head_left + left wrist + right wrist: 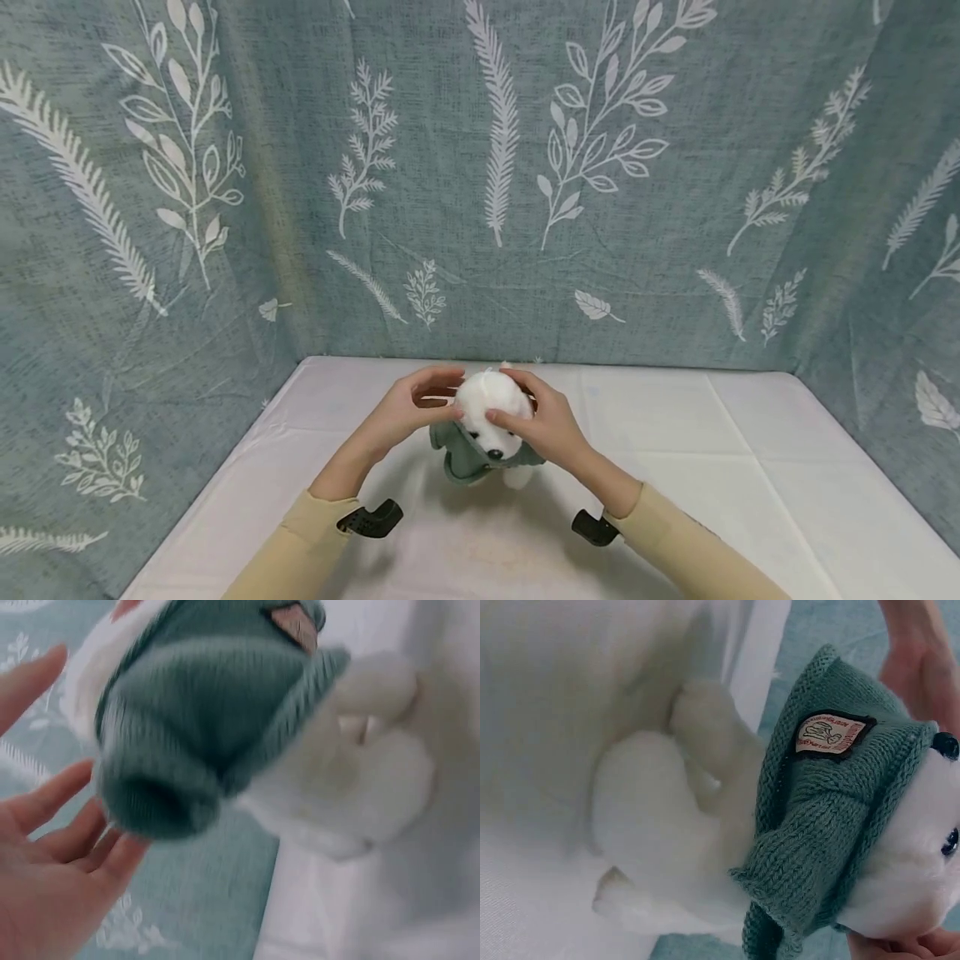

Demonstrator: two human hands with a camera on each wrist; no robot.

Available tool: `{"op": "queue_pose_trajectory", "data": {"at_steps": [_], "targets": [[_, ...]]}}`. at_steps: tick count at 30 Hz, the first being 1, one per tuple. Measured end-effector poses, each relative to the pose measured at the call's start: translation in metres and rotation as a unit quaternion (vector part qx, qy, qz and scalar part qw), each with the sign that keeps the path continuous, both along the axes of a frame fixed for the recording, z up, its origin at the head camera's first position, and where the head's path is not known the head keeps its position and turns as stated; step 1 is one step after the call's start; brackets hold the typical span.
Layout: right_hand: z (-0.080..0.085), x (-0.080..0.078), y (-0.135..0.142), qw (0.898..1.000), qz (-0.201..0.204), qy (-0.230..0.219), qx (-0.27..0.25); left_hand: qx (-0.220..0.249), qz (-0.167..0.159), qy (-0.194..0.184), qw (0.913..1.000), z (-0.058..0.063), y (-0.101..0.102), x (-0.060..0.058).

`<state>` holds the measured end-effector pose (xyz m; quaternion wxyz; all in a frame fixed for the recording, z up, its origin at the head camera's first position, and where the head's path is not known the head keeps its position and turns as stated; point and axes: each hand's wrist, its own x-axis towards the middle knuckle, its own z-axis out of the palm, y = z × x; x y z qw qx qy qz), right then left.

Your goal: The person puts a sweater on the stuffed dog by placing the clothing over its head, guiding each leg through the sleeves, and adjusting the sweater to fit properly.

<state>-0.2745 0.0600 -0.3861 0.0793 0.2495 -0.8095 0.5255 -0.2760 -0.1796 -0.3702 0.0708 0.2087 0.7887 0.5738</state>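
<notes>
A white plush dog [491, 400] in a green knitted sweater [467, 454] faces me low over the white table, its head between both hands. My right hand [551, 421] holds the head's right side, thumb on the face and fingers behind. My left hand [408, 408] is at the opposite side, fingertips and thumb right at the head with a wide gap between them. In the left wrist view, the fingers [67, 825] extend loosely beside the sweater's rolled sleeve [154, 791]. A stitched label [831, 735] shows on the sweater, and the plush legs [652, 825] hang below it.
A white cloth covers the table [675, 475]. Behind it and along both sides hangs a grey-green curtain [450, 183] with white leaf prints. Black wrist devices, one on the left sleeve [375, 518] and one on the right [594, 527], jut inward over the table.
</notes>
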Motion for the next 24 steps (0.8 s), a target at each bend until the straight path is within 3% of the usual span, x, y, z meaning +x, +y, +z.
{"op": "queue_pose_trajectory", "data": {"at_steps": [5, 10, 18, 24], "targets": [[0.013, 0.012, -0.002, 1.0, -0.01, -0.019, 0.004, -0.028, -0.007, -0.004, 0.9996, -0.013, -0.013, 0.002], [0.029, 0.024, -0.003, 1.0, -0.015, -0.02, 0.0, -0.028, 0.007, 0.006, 0.9996, -0.023, -0.016, 0.001], [0.029, 0.023, -0.004, 0.999, -0.003, -0.03, -0.021, 0.001, 0.018, -0.006, 0.9998, -0.029, -0.018, 0.0], [0.027, 0.023, -0.003, 0.999, -0.006, -0.027, -0.017, -0.003, 0.02, -0.012, 0.9997, -0.036, -0.021, -0.002]]}}
